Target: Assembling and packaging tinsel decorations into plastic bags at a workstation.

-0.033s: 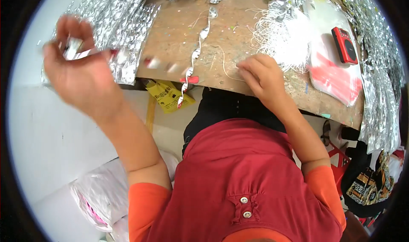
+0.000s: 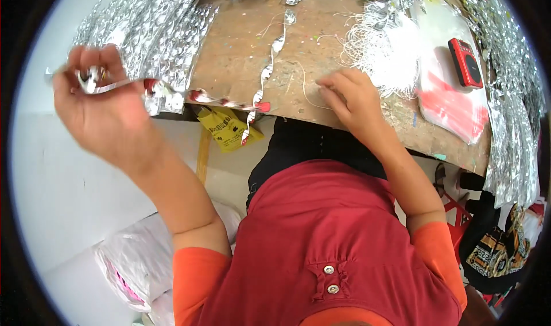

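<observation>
Raised at the left, beyond the table edge, my left hand has its fingers curled round a twisted foil strip, silver and red. The strip runs from my fingers over the table edge to a small red tab. There it crosses a second twisted silver strip, which lies lengthwise on the table and hangs over the front edge. My right hand rests at the table's front edge with fingers bent together; what its fingertips hold, if anything, is hidden. A thin white string curves in under it.
Silver foil fringe covers the table's left side, and more foil fringe hangs at the right. Beside a heap of white string lie clear plastic bags with a red device on them. A yellow bag hangs below the table.
My left hand has come down slightly. The silver and red strip, blurred before, now shows as one line reaching the red tab. My right hand has barely shifted.
</observation>
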Demonstrator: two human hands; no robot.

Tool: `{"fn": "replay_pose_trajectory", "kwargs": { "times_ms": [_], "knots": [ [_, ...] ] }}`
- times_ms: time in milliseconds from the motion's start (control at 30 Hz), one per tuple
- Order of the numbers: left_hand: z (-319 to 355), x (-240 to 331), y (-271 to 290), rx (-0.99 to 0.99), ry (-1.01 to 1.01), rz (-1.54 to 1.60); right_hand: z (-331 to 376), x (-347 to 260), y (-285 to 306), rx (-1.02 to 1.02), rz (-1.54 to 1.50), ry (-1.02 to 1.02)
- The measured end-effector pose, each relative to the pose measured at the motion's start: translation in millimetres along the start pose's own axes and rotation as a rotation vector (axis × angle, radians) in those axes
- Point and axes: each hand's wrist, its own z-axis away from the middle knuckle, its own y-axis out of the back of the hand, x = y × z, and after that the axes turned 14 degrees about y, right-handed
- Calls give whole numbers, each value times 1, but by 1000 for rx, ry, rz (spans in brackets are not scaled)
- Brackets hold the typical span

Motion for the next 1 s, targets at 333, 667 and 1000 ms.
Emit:
{"fn": "replay_pose_trajectory", "kwargs": {
  "times_ms": [333,667,1000],
  "knots": [
    [91,-52,58,-182,748,-209,-38,28,-39,-178,351,93],
    [84,-56,63,-244,626,-686,-39,40,-45,-198,456,239],
    [119,-90,73,-332,943,-682,-20,5,0,-39,-616,-596]
  ]
}}
